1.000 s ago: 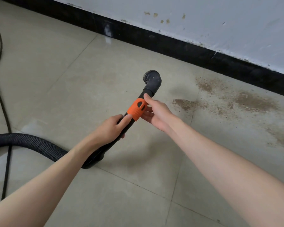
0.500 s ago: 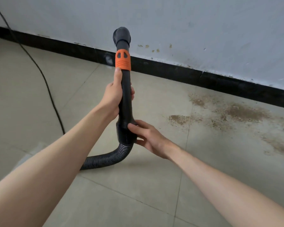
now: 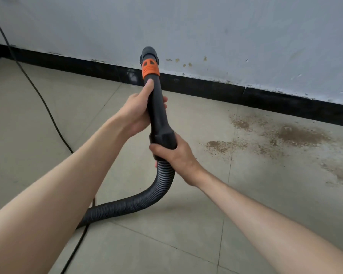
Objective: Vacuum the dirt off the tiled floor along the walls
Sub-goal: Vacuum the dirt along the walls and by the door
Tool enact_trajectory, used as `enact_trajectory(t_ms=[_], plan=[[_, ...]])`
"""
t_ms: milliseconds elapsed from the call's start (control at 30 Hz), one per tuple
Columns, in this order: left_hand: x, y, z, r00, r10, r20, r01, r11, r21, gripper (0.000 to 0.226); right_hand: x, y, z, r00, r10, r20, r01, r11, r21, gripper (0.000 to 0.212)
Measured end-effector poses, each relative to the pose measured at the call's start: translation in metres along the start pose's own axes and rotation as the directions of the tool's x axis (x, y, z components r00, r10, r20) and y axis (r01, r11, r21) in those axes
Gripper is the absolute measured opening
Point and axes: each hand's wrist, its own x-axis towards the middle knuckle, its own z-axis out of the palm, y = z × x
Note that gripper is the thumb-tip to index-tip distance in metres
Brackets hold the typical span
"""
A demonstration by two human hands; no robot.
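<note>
The dirt (image 3: 297, 135) lies in brown patches on the floor (image 3: 48, 107) along the skirting (image 3: 206, 86), toward the right edge of view, well apart from the nozzle (image 3: 149, 54). The wand (image 3: 156, 113) is held up off the floor, nozzle raised in front of the wall (image 3: 226, 32) above an orange collar (image 3: 150, 68). The left hand (image 3: 137, 111) is wrapped round the wand's middle, thumb lying up toward the collar. The right hand (image 3: 174, 153) is curled round the cuff where the ribbed hose (image 3: 139, 202) joins.

Risks, as I judge them: the hose bends sharply under the right hand and could kink or drag when swung toward the dirt; the cord (image 3: 40, 97) trails over the floor at the left and passes under the hose, so it may snag. A nozzle held too high would leave the grit.

The nozzle's mouth faces away, so its shape is unclear. The vacuum body is out of view, and the dirt runs past the right edge.
</note>
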Motion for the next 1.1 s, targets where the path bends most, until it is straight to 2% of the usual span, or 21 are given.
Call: enact_trajectory(t_ms=[167, 367, 467, 567, 633, 700, 767, 867, 967, 1100], plan=[[-0.003, 0.042, 0.021, 0.998, 0.059, 0.026, -0.057, 0.996, -0.075, 0.043, 0.007, -0.046, -0.018, 0.993, -0.063, 0.097, 0.057, 0.996, 0.064, 0.015], [-0.006, 0.082, 0.046, 0.99, 0.108, 0.094, -0.096, 0.988, -0.119, 0.038, 0.012, -0.103, -0.033, 0.978, -0.071, 0.196, 0.053, 0.994, 0.095, 0.027], [-0.007, 0.086, 0.052, 0.993, 0.091, 0.073, -0.078, 0.983, -0.165, 0.043, 0.009, -0.12, -0.043, 0.983, -0.059, 0.177, 0.059, 0.998, 0.004, 0.019], [-0.008, 0.076, 0.052, 0.998, 0.038, 0.049, -0.028, 0.983, -0.183, 0.045, 0.002, -0.12, -0.052, 0.993, -0.057, 0.104, 0.073, 0.983, -0.167, 0.017], [-0.009, 0.062, 0.051, 0.999, -0.015, 0.047, 0.021, 0.992, -0.127, 0.044, -0.006, -0.111, -0.061, 0.998, -0.048, 0.043, 0.06, 0.938, -0.342, 0.023], [-0.009, 0.042, 0.051, 0.997, -0.076, 0.033, 0.078, 0.995, -0.06, 0.044, -0.015, -0.096, -0.072, 0.999, -0.043, -0.007, 0.033, 0.842, -0.538, 0.036], [-0.007, 0.019, 0.052, 0.991, -0.132, -0.021, 0.132, 0.991, -0.003, 0.045, -0.025, -0.079, -0.08, 1.0, -0.002, -0.018, -0.01, 0.76, -0.65, 0.048], [-0.002, -0.02, 0.053, 0.963, -0.231, -0.137, 0.247, 0.963, 0.11, 0.048, -0.044, -0.046, -0.087, 0.994, 0.103, -0.024, -0.085, 0.647, -0.758, 0.05], [-0.005, -0.071, 0.049, 0.915, -0.342, -0.212, 0.376, 0.915, 0.147, 0.042, -0.065, -0.013, -0.095, 0.977, 0.214, -0.008, -0.128, 0.556, -0.821, 0.046], [-0.017, -0.131, 0.035, 0.897, -0.379, -0.227, 0.421, 0.89, 0.178, 0.037, -0.084, 0.021, -0.102, 0.956, 0.293, 0.011, -0.14, 0.491, -0.86, 0.055]])
